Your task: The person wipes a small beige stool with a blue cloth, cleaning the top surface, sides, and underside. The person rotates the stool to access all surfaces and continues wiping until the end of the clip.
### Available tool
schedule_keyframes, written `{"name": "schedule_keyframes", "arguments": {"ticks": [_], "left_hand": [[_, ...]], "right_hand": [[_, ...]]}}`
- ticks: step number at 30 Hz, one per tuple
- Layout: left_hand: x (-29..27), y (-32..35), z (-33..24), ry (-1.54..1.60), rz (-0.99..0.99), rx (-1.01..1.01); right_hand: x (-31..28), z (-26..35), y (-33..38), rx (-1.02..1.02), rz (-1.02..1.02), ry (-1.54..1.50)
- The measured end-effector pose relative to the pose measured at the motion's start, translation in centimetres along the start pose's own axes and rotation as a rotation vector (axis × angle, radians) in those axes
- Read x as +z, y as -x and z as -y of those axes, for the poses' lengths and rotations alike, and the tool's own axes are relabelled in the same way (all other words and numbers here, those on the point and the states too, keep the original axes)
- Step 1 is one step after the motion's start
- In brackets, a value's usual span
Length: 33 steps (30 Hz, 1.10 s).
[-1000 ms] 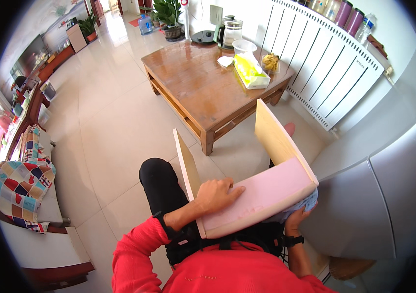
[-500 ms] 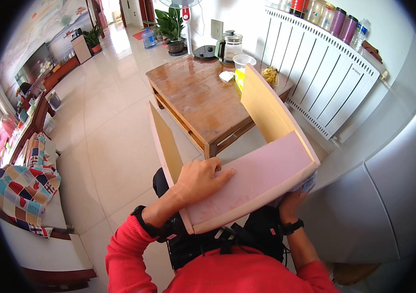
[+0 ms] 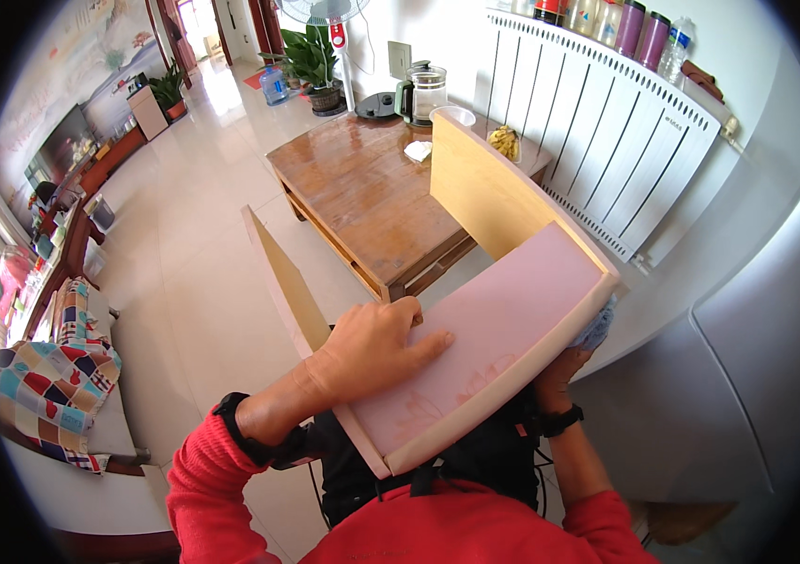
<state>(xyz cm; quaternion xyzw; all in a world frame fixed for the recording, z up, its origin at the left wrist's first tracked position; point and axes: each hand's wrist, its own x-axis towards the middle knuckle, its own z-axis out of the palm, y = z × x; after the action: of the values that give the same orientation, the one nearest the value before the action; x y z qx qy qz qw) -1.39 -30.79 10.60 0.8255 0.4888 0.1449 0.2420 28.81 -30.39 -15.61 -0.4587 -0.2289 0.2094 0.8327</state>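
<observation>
A pink three-sided wooden piece [image 3: 503,310], like an open box or drawer, rests tilted over my lap. Its side panels, bare yellowish wood on their inner faces, point away from me. Faint reddish marks show on the pink panel near my side. My left hand [image 3: 372,350] lies over the left part, thumb stretched across the pink panel and fingers bent over its far edge. Beneath the right end, my right hand [image 3: 561,374] presses a blue-grey cloth [image 3: 595,326] to the outer side; the piece partly hides those fingers.
Ahead stands a low brown wooden table [image 3: 353,188] with a glass kettle [image 3: 426,92], a white tissue and yellow fruit. A white radiator [image 3: 597,132] lines the wall at right. A grey rounded surface [image 3: 672,404] is close on my right. A patchwork cover [image 3: 52,385] drapes furniture at left.
The wooden piece has tilted and its left panel has swung further left. My left hand has shifted slightly with it. More of the cloth now shows beside the right end.
</observation>
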Motion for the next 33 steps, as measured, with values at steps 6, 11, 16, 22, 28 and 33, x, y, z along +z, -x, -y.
{"name": "schedule_keyframes", "arguments": {"ticks": [6,11,16,22,28,33], "left_hand": [[0.4,-0.2,-0.1,0.013,0.111,-0.101],[2.0,0.4,2.7,0.173,0.01,-0.213],[2.5,0.8,5.0,0.152,0.026,-0.203],[3.6,0.5,5.3,0.03,-0.01,-0.107],[4.6,0.4,5.4,-0.014,-0.094,-0.048],[4.5,2.1,3.7,-0.168,-0.508,0.009]], "right_hand": [[1.9,1.8,0.1,-0.148,0.141,0.091],[5.1,2.6,-0.8,-0.137,0.221,0.269],[6.3,0.6,-0.3,-0.124,0.28,0.238],[5.8,0.1,0.0,-0.003,0.278,0.261],[6.2,8.1,-1.7,-0.085,0.082,0.136],[10.3,13.7,-1.5,-0.397,0.683,0.571]]}}
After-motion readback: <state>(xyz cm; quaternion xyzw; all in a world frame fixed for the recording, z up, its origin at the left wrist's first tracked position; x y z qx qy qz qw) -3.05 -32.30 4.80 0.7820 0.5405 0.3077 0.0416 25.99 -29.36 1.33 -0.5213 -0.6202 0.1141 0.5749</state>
